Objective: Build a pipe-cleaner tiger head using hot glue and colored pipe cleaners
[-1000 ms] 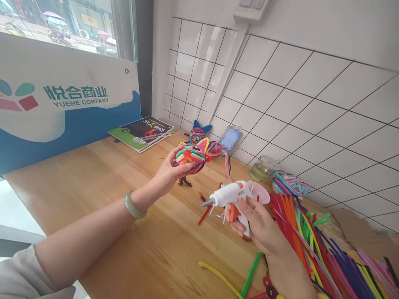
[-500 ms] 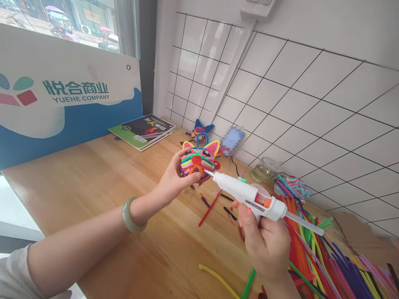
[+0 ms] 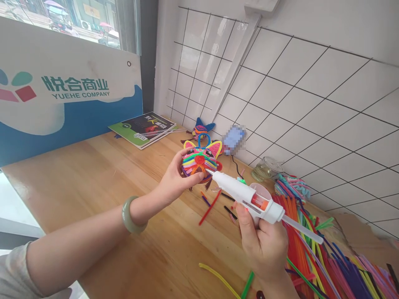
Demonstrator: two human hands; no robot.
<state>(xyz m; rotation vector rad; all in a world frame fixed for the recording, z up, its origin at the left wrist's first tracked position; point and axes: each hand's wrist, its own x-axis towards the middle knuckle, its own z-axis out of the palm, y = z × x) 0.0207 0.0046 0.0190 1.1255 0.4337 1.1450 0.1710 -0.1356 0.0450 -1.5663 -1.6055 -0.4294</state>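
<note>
My left hand [image 3: 177,178] grips a colourful pipe-cleaner animal head [image 3: 202,155] from its left side, thumb across its lower front. The head has pink ears edged in yellow, a blue loop on top, striped cheeks and a red nose. In my right hand [image 3: 264,245] is a white hot glue gun [image 3: 241,191], its fingers wrapped round the handle. The gun's metal tip is at the lower front of the head, close to my left thumb; whether it touches cannot be made out. A clear glue stick [image 3: 304,230] sticks out of the gun's back end.
Colourful pipe cleaners [image 3: 311,257] lie heaped at the right. Cut pieces, among them a red one [image 3: 209,209], are scattered on the wooden table [image 3: 140,253]. A glass jar [image 3: 266,169], a second pipe-cleaner figure [image 3: 201,129] and booklets [image 3: 143,128] stand or lie towards the back.
The glue gun has shifted slightly left, its tip now nearer the orange strands under the nose. The animal head has moved a little right in the picture. Both grips are kept.
</note>
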